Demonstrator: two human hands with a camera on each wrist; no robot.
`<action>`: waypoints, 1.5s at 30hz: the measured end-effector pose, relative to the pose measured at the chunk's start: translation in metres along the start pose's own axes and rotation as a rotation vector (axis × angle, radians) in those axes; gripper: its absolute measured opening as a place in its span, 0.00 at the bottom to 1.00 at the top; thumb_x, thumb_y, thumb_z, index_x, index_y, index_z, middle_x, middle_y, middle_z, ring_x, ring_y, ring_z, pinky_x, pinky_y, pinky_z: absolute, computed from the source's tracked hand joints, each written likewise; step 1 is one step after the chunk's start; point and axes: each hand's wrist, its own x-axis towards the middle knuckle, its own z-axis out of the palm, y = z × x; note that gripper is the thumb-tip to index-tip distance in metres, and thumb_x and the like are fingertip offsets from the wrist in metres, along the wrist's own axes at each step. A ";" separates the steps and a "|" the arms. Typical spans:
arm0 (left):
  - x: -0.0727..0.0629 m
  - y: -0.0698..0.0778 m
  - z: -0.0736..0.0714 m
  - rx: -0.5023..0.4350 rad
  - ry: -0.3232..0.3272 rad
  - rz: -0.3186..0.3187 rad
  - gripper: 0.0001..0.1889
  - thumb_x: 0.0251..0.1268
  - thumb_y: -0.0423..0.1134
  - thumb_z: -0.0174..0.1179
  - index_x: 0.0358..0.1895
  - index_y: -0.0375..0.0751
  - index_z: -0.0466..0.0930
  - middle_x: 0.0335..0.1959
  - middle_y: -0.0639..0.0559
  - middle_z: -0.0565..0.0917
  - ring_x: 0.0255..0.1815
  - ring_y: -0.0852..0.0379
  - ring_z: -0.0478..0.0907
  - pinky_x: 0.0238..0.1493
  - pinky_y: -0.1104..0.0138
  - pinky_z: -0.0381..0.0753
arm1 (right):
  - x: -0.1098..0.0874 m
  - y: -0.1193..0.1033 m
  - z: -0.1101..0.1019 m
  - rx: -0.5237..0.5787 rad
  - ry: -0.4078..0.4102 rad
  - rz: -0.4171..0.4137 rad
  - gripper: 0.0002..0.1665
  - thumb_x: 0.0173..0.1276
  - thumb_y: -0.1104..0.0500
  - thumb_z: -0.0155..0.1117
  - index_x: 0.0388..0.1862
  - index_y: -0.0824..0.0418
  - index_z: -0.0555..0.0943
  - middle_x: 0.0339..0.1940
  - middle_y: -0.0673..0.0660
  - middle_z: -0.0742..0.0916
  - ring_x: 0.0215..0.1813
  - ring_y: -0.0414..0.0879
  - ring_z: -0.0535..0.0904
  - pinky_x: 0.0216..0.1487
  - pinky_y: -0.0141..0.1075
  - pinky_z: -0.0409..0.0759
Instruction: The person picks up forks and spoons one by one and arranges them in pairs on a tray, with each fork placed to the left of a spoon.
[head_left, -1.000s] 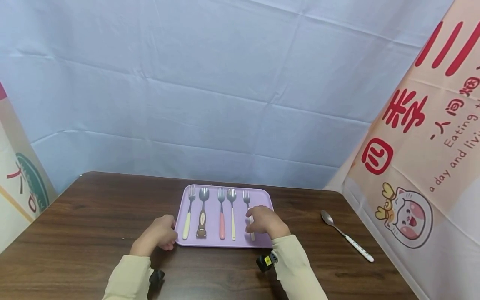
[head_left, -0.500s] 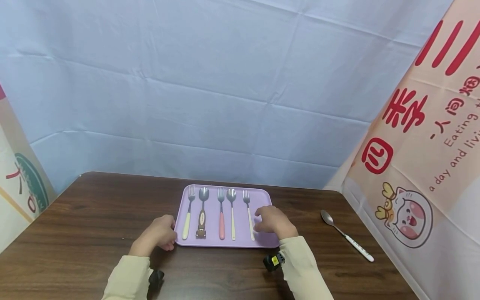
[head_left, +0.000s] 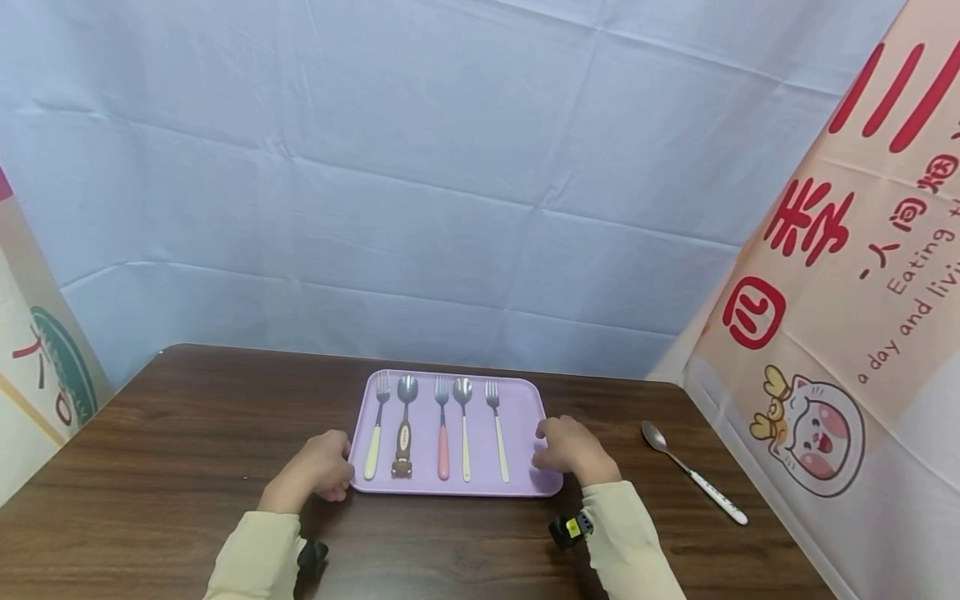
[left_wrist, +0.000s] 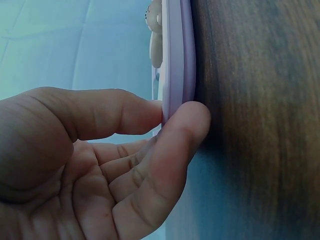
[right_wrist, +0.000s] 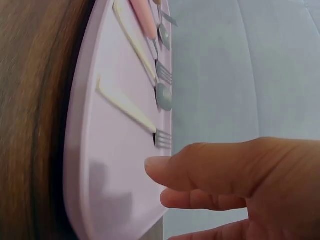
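Observation:
My left hand (head_left: pixel 318 468) pinches the left rim of a lilac tray (head_left: pixel 423 421); in the left wrist view the thumb touches its upper edge and a finger lies against the underside. Across the tray lie a yellow-handled fork (head_left: pixel 372 448), a spoon with a brown bear handle (head_left: pixel 403 440), a pink-handled fork (head_left: pixel 444 450), a cream-handled spoon (head_left: pixel 466 437) and a white-handled fork (head_left: pixel 501 446). At the tray's right edge is my right hand (head_left: pixel 576 450), its fingers loosely bent and holding nothing. In the right wrist view its thumb hovers over the tray surface.
Farther right on the dark wooden table (head_left: pixel 187 433), a spoon with a white patterned handle (head_left: pixel 716 493) lies slanted. A pale blue cloth (head_left: pixel 375 183) hangs behind the table, and a printed cloth (head_left: pixel 862 333) hangs along its right side.
My right hand has moved right, away from the white-handled fork to the tray's right edge, leaving that fork's handle uncovered. The left hand stays at the tray's left rim.

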 end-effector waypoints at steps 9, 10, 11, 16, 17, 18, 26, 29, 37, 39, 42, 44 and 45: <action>0.000 0.000 0.000 -0.006 -0.002 0.000 0.06 0.46 0.20 0.52 0.27 0.30 0.66 0.15 0.44 0.74 0.12 0.56 0.76 0.15 0.67 0.79 | -0.005 0.021 0.000 0.054 0.009 -0.002 0.20 0.50 0.62 0.69 0.43 0.67 0.80 0.36 0.59 0.81 0.38 0.50 0.74 0.41 0.48 0.77; 0.000 0.000 0.000 -0.008 -0.002 0.001 0.06 0.47 0.20 0.52 0.27 0.30 0.66 0.15 0.44 0.74 0.12 0.56 0.76 0.15 0.67 0.79 | -0.005 0.024 -0.001 0.066 0.011 -0.003 0.19 0.50 0.62 0.69 0.43 0.67 0.80 0.37 0.59 0.81 0.38 0.51 0.74 0.41 0.49 0.77; 0.000 0.000 0.000 -0.012 -0.003 0.000 0.06 0.47 0.20 0.52 0.27 0.30 0.66 0.15 0.43 0.74 0.12 0.56 0.76 0.15 0.67 0.79 | -0.005 0.027 -0.001 0.075 0.014 -0.007 0.19 0.50 0.62 0.69 0.42 0.67 0.80 0.37 0.59 0.81 0.38 0.51 0.75 0.41 0.49 0.77; -0.001 0.001 0.000 -0.024 -0.007 -0.007 0.06 0.47 0.20 0.52 0.28 0.30 0.66 0.16 0.43 0.74 0.13 0.55 0.76 0.16 0.67 0.80 | -0.007 0.042 -0.003 0.104 0.010 0.003 0.19 0.51 0.62 0.69 0.42 0.68 0.80 0.40 0.61 0.82 0.42 0.54 0.76 0.43 0.50 0.77; -0.001 0.001 0.000 -0.026 -0.008 -0.005 0.06 0.47 0.20 0.52 0.28 0.29 0.66 0.16 0.43 0.74 0.13 0.55 0.76 0.16 0.67 0.80 | -0.007 0.044 -0.003 0.108 0.008 0.009 0.19 0.52 0.62 0.69 0.43 0.68 0.79 0.40 0.61 0.82 0.42 0.54 0.77 0.43 0.50 0.77; -0.001 0.001 0.000 -0.028 -0.007 -0.004 0.06 0.47 0.20 0.51 0.28 0.29 0.66 0.16 0.43 0.74 0.13 0.55 0.76 0.16 0.67 0.80 | -0.008 0.046 -0.003 0.115 0.006 0.018 0.19 0.52 0.62 0.69 0.43 0.68 0.79 0.41 0.62 0.82 0.42 0.55 0.77 0.42 0.51 0.77; 0.000 0.000 -0.001 -0.031 -0.005 -0.009 0.06 0.47 0.19 0.51 0.28 0.29 0.66 0.15 0.43 0.74 0.13 0.55 0.75 0.16 0.67 0.80 | -0.012 0.058 -0.004 0.106 0.010 0.039 0.22 0.52 0.61 0.70 0.45 0.69 0.79 0.43 0.63 0.82 0.44 0.56 0.77 0.43 0.51 0.77; 0.000 0.000 0.000 -0.029 -0.005 -0.003 0.06 0.47 0.20 0.51 0.28 0.29 0.66 0.15 0.43 0.74 0.13 0.55 0.75 0.16 0.67 0.80 | -0.014 0.062 -0.005 0.086 0.009 0.041 0.22 0.52 0.60 0.70 0.45 0.69 0.79 0.43 0.64 0.81 0.45 0.58 0.77 0.44 0.51 0.76; 0.002 0.000 0.002 -0.035 -0.010 -0.011 0.06 0.47 0.20 0.51 0.28 0.30 0.66 0.15 0.43 0.74 0.13 0.55 0.75 0.16 0.67 0.80 | -0.022 0.079 -0.006 0.058 0.000 0.061 0.26 0.53 0.60 0.69 0.48 0.73 0.76 0.44 0.66 0.81 0.48 0.62 0.75 0.46 0.54 0.75; 0.002 0.000 0.002 -0.036 -0.010 -0.004 0.06 0.47 0.20 0.51 0.28 0.30 0.66 0.16 0.43 0.74 0.13 0.55 0.75 0.16 0.67 0.80 | -0.025 0.083 -0.005 0.054 -0.002 0.061 0.26 0.53 0.61 0.69 0.48 0.74 0.76 0.43 0.67 0.81 0.48 0.63 0.76 0.45 0.54 0.75; 0.002 0.000 0.002 -0.035 -0.012 -0.005 0.06 0.47 0.20 0.52 0.28 0.29 0.66 0.16 0.43 0.74 0.13 0.55 0.75 0.16 0.67 0.80 | -0.028 0.091 -0.005 0.049 0.001 0.058 0.27 0.53 0.61 0.69 0.49 0.75 0.75 0.43 0.67 0.81 0.47 0.63 0.76 0.45 0.54 0.76; 0.003 0.000 0.002 -0.033 -0.013 -0.009 0.06 0.47 0.20 0.52 0.29 0.29 0.67 0.15 0.43 0.74 0.13 0.55 0.75 0.16 0.67 0.80 | -0.031 0.095 -0.005 0.037 0.005 0.057 0.28 0.53 0.61 0.69 0.50 0.76 0.75 0.43 0.68 0.81 0.47 0.64 0.76 0.44 0.54 0.76; 0.002 0.001 0.002 -0.031 -0.013 -0.012 0.06 0.47 0.20 0.52 0.29 0.29 0.67 0.15 0.43 0.74 0.13 0.55 0.75 0.16 0.67 0.80 | -0.032 0.097 -0.005 0.031 0.006 0.055 0.28 0.54 0.61 0.69 0.50 0.76 0.74 0.43 0.68 0.81 0.47 0.64 0.76 0.44 0.54 0.76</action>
